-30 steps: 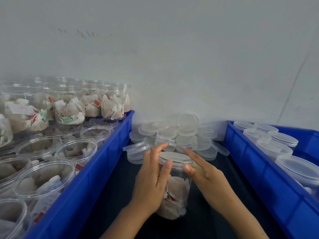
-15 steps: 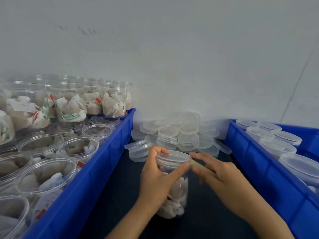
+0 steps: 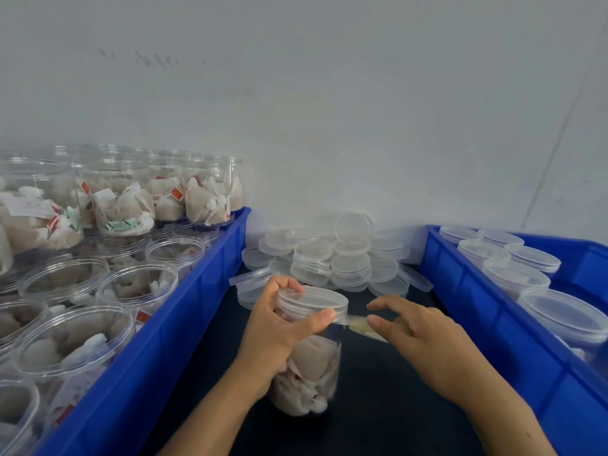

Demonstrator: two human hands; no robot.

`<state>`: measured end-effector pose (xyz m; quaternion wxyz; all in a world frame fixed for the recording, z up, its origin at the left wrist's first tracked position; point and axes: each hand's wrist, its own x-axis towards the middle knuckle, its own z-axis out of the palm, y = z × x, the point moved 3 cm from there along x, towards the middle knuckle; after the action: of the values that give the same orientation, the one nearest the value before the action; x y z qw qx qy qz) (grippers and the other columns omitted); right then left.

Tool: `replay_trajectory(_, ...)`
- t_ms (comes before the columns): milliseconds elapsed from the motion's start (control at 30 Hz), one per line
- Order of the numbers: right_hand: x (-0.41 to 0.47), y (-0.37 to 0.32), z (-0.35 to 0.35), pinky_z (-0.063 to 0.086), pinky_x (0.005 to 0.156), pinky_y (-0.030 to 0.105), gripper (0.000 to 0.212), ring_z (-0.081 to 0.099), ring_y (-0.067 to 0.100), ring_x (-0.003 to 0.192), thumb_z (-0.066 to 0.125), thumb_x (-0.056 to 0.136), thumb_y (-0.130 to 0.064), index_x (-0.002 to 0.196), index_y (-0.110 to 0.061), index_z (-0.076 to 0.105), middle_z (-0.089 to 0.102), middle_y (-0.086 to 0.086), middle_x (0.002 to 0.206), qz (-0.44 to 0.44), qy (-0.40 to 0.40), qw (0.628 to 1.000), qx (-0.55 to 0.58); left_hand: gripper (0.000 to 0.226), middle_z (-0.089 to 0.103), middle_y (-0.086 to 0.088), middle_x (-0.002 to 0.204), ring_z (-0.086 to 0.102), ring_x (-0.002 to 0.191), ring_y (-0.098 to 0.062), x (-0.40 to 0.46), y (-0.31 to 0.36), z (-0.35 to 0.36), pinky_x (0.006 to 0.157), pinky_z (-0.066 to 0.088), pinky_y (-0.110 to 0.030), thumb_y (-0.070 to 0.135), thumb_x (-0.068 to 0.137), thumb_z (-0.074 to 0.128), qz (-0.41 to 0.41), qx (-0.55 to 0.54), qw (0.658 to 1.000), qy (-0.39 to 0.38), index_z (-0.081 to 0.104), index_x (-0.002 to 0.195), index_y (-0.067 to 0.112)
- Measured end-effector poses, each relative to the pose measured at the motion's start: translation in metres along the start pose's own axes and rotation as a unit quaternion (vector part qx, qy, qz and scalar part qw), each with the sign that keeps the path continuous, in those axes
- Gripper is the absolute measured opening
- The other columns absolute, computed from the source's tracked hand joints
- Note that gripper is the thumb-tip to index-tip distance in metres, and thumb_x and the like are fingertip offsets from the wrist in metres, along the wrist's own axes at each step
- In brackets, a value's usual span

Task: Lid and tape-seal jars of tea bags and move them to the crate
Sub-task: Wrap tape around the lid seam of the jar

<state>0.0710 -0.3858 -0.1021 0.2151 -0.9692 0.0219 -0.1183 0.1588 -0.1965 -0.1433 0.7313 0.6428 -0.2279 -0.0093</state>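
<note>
A clear jar of tea bags (image 3: 307, 376) stands tilted on the dark table between two blue crates, with a clear lid (image 3: 312, 299) on it. My left hand (image 3: 276, 327) grips the jar just under the lid, thumb pressed on the rim where a strip of tape (image 3: 357, 323) begins. My right hand (image 3: 418, 330) pinches the far end of that yellowish strip, stretched out to the right of the lid.
The left blue crate (image 3: 184, 311) holds several open jars of tea bags (image 3: 138, 284). The right blue crate (image 3: 487, 324) holds lidded jars (image 3: 513, 274). A pile of loose clear lids (image 3: 342, 258) lies against the white wall behind the jar.
My right hand has drawn away to the right, stretching the tape strip out from the lid. My left thumb has shifted onto the lid's rim, and the jar now leans.
</note>
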Motion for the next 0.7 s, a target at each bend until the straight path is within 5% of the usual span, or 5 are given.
replay_trajectory(133, -0.003, -0.008, 0.001, 0.038, 0.056, 0.019, 0.052, 0.047, 0.007, 0.053, 0.023, 0.085, -0.068, 0.136, -0.059, 0.031, 0.047, -0.007, 0.054, -0.049, 0.045, 0.997, -0.044, 0.072, 0.074, 0.007, 0.092, 0.071, 0.087, -0.011, 0.004, -0.003, -0.005, 0.073, 0.054, -0.019, 0.04, 0.048, 0.087, -0.017, -0.023, 0.998, -0.048, 0.052, 0.106, 0.016)
replay_trajectory(267, -0.007, -0.017, 0.003, 0.034, 0.054, 0.019, 0.046, 0.05, 0.003, 0.066, 0.017, 0.085, -0.066, 0.131, -0.074, 0.02, 0.053, -0.021, 0.066, -0.095, 0.075, 0.991, -0.06, 0.084, 0.075, 0.007, 0.096, 0.071, 0.094, -0.017, 0.004, -0.006, -0.006, 0.082, 0.057, -0.031, 0.042, 0.046, 0.086, -0.039, -0.05, 0.996, -0.059, 0.046, 0.117, 0.019)
replay_trajectory(400, -0.007, -0.021, 0.01, 0.038, 0.056, 0.02, 0.051, 0.049, 0.005, 0.069, 0.012, 0.082, -0.068, 0.13, -0.072, 0.026, 0.05, -0.016, 0.064, -0.114, 0.076, 0.989, -0.05, 0.085, 0.075, 0.009, 0.095, 0.072, 0.093, -0.015, 0.003, -0.006, -0.007, 0.076, 0.057, -0.024, 0.041, 0.047, 0.083, -0.054, -0.076, 0.993, -0.075, 0.043, 0.12, 0.022)
replay_trajectory(567, -0.006, -0.023, 0.015, 0.035, 0.051, 0.02, 0.038, 0.048, -0.005, 0.075, 0.029, 0.093, -0.057, 0.127, -0.073, 0.019, 0.045, -0.043, 0.078, -0.113, 0.069, 0.989, -0.068, 0.073, 0.075, 0.007, 0.099, 0.07, 0.095, -0.01, 0.002, -0.008, -0.004, 0.076, 0.054, -0.017, 0.037, 0.065, 0.083, -0.055, -0.068, 0.992, -0.093, 0.041, 0.123, 0.023)
replay_trajectory(700, -0.007, -0.02, 0.015, 0.033, 0.049, 0.019, 0.041, 0.049, -0.001, 0.072, 0.039, 0.097, -0.048, 0.127, -0.073, 0.023, 0.05, -0.018, 0.063, -0.118, 0.087, 0.987, -0.069, 0.072, 0.073, 0.004, 0.104, 0.068, 0.099, -0.011, -0.001, -0.012, -0.007, 0.081, 0.053, -0.019, 0.05, 0.069, 0.074, -0.057, -0.071, 0.988, -0.123, 0.041, 0.127, 0.023)
